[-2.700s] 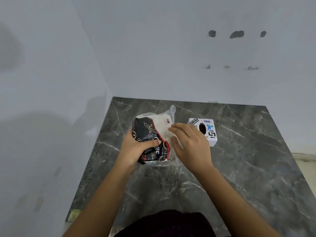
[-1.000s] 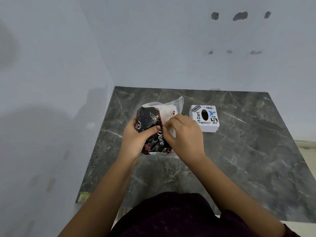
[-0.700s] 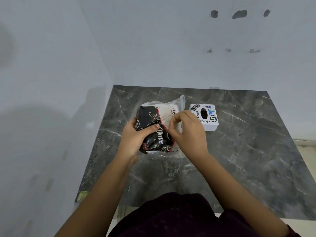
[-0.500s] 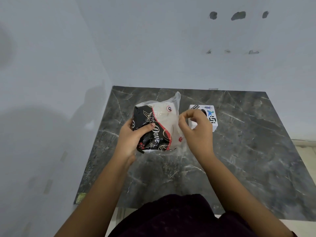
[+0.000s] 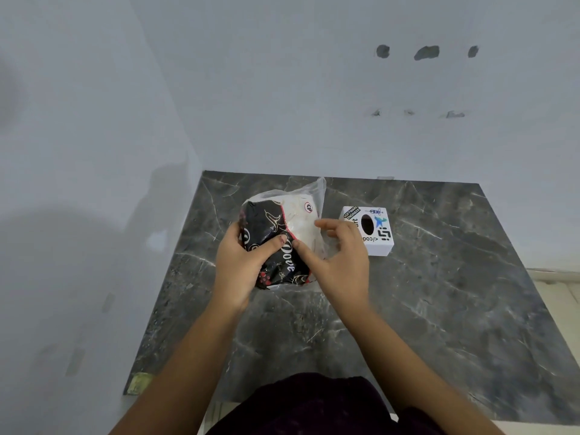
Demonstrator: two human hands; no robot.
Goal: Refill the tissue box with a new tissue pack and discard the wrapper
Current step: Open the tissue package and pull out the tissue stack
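Tissue pack (image 5: 279,243): held above the counter (image 5: 439,309) near its back-left part, just left of the box (image 5: 368,230); black-printed wrapper on its near-left half, clear film with white tissues visible on the far-right half.
Head view, left hand (image 5: 241,265): fingers closed around the pack's black end, thumb pressed across the printed face.
Head view, right hand (image 5: 340,262): fingers loosely spread and curved over the clear part of the pack, thumb touching the wrapper beside the left thumb; whether film is pinched cannot be told.
Wrapper (image 5: 314,196): loose film seen standing up at the far end; judged opened or partly opened there, yet the tissues are not out of it.
Box: set on the counter, oval slot facing up, partly hidden behind the right fingers; no tissue seen in the slot; no opened flap visible.
Bin: none in view.
Done (judged): pack taken in hand, wrapper being worked at.
Left (judged): tissues to be freed from the wrapper, box to be opened and loaded, first sheet to be fed through the slot, wrapper to be discarded.
Progress (judged): early; nothing has been put in the box.
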